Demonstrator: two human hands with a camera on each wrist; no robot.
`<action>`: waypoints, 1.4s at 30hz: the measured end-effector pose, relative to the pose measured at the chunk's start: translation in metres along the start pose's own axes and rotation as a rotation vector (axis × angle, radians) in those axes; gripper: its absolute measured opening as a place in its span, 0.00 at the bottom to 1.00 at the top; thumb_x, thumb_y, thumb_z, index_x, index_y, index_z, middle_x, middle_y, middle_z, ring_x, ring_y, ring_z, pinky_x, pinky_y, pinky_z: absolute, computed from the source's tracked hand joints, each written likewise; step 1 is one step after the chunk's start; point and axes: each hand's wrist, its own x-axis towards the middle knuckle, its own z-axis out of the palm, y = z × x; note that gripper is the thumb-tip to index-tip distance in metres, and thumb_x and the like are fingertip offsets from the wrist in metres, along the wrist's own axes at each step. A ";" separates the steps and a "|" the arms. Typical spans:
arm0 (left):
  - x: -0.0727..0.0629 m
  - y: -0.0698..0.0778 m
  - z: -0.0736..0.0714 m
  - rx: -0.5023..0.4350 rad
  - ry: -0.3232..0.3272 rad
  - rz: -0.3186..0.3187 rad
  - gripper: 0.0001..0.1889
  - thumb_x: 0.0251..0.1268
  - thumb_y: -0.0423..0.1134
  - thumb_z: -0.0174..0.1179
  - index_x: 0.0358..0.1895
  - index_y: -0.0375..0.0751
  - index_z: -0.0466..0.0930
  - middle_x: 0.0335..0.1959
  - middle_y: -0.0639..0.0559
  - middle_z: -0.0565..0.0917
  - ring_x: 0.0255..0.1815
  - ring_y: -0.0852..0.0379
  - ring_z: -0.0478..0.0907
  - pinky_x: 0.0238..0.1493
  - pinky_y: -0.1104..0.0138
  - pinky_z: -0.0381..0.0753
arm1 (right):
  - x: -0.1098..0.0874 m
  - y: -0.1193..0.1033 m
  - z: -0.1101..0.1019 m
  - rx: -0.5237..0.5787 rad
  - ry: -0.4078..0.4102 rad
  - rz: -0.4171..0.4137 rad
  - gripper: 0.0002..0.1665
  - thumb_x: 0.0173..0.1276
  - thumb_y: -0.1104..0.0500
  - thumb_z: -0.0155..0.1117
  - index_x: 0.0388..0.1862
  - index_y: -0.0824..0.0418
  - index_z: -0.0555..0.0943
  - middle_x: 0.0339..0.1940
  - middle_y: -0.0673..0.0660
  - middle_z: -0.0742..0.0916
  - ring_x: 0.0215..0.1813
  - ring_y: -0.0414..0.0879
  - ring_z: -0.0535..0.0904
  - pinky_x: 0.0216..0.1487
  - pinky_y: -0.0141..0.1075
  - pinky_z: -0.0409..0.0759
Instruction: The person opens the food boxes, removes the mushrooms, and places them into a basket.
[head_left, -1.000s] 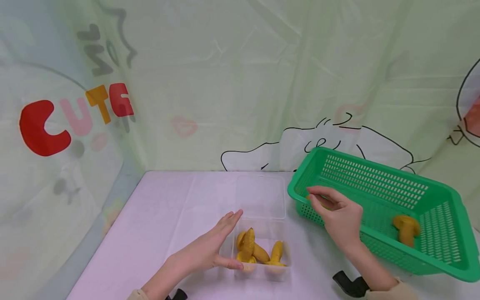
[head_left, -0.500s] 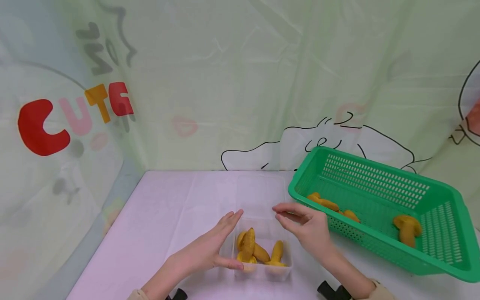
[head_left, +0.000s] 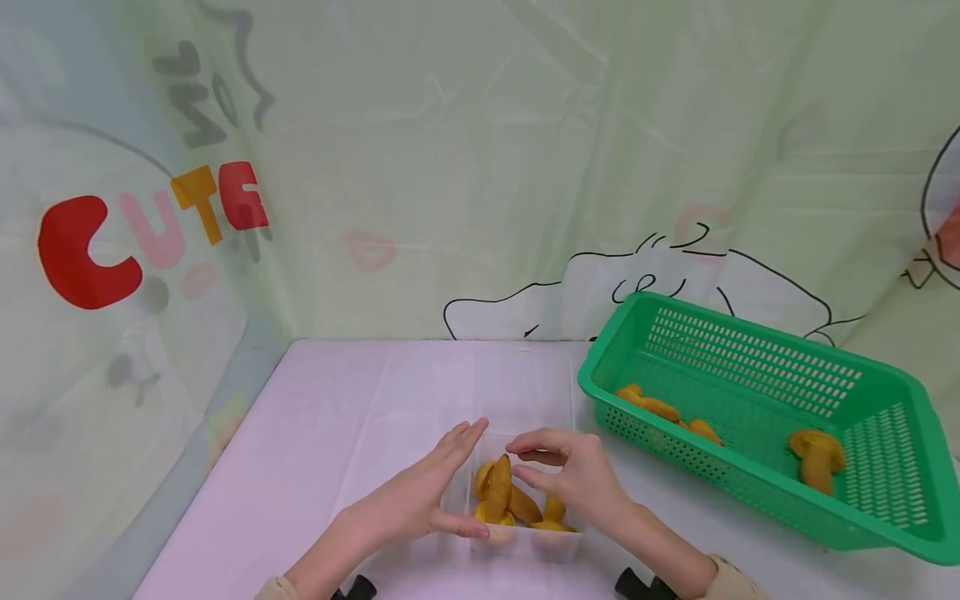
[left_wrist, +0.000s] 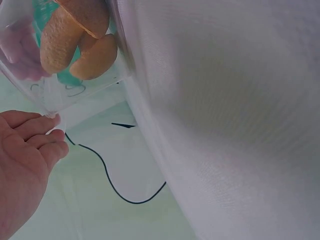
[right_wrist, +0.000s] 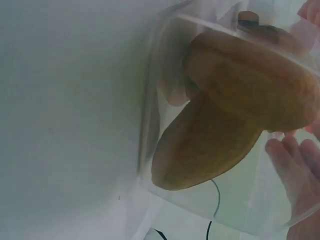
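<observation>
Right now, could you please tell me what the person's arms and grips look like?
The left grip and right grip are bare, no gloves or markings visible. In the head view, beige sleeves show at the bottom edge, with a black fitting beside each arm.

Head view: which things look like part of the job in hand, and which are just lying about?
Likely part of the job:
- left hand, at the box's side
- right hand, above it
- clear plastic box
- yellow mushrooms inside it
- green perforated basket
- mushrooms in the basket

Likely just surroundings:
- printed backdrop
- black pieces near the wrists
</observation>
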 end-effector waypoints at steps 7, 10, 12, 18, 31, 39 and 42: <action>0.000 0.001 -0.001 0.018 -0.002 0.001 0.57 0.44 0.67 0.60 0.73 0.61 0.31 0.74 0.59 0.39 0.73 0.57 0.36 0.61 0.49 0.60 | 0.005 -0.005 0.003 -0.145 -0.046 0.118 0.13 0.51 0.71 0.71 0.38 0.65 0.84 0.37 0.58 0.86 0.40 0.50 0.83 0.40 0.37 0.80; 0.000 0.001 -0.002 0.023 -0.004 0.002 0.57 0.44 0.67 0.60 0.73 0.60 0.31 0.74 0.59 0.39 0.73 0.57 0.36 0.62 0.49 0.59 | 0.008 -0.008 0.005 -0.159 -0.079 0.171 0.13 0.52 0.70 0.71 0.38 0.66 0.83 0.38 0.58 0.86 0.41 0.53 0.83 0.41 0.39 0.80; 0.000 0.001 -0.002 0.020 -0.003 0.005 0.57 0.45 0.66 0.60 0.73 0.60 0.31 0.74 0.59 0.39 0.73 0.57 0.36 0.62 0.49 0.59 | 0.009 -0.009 0.007 -0.155 -0.101 0.195 0.13 0.53 0.69 0.70 0.39 0.67 0.83 0.39 0.59 0.86 0.42 0.54 0.82 0.42 0.39 0.80; 0.000 0.000 -0.002 0.015 0.000 0.008 0.57 0.45 0.67 0.60 0.74 0.59 0.32 0.74 0.60 0.39 0.73 0.58 0.35 0.63 0.49 0.58 | 0.012 -0.010 0.006 -0.124 -0.139 0.223 0.13 0.53 0.70 0.70 0.39 0.69 0.83 0.39 0.59 0.85 0.42 0.54 0.82 0.42 0.38 0.80; 0.000 0.002 -0.002 -0.004 -0.010 -0.009 0.58 0.43 0.66 0.61 0.74 0.60 0.32 0.74 0.59 0.39 0.73 0.58 0.36 0.63 0.50 0.59 | 0.009 -0.010 -0.005 0.039 -0.187 0.254 0.09 0.50 0.70 0.72 0.32 0.68 0.83 0.33 0.58 0.85 0.35 0.48 0.83 0.37 0.34 0.81; 0.000 0.001 -0.001 0.007 0.001 -0.003 0.58 0.43 0.67 0.61 0.74 0.60 0.32 0.74 0.59 0.39 0.73 0.58 0.36 0.63 0.49 0.58 | 0.010 -0.009 -0.011 0.037 -0.253 0.274 0.09 0.50 0.72 0.71 0.31 0.66 0.83 0.34 0.57 0.85 0.34 0.46 0.83 0.38 0.34 0.81; 0.000 0.001 -0.001 0.009 -0.001 -0.011 0.57 0.44 0.67 0.61 0.73 0.60 0.32 0.74 0.59 0.39 0.72 0.58 0.36 0.63 0.49 0.58 | 0.010 -0.008 -0.010 0.009 -0.275 0.273 0.09 0.50 0.71 0.72 0.32 0.65 0.84 0.36 0.56 0.85 0.34 0.44 0.82 0.39 0.36 0.81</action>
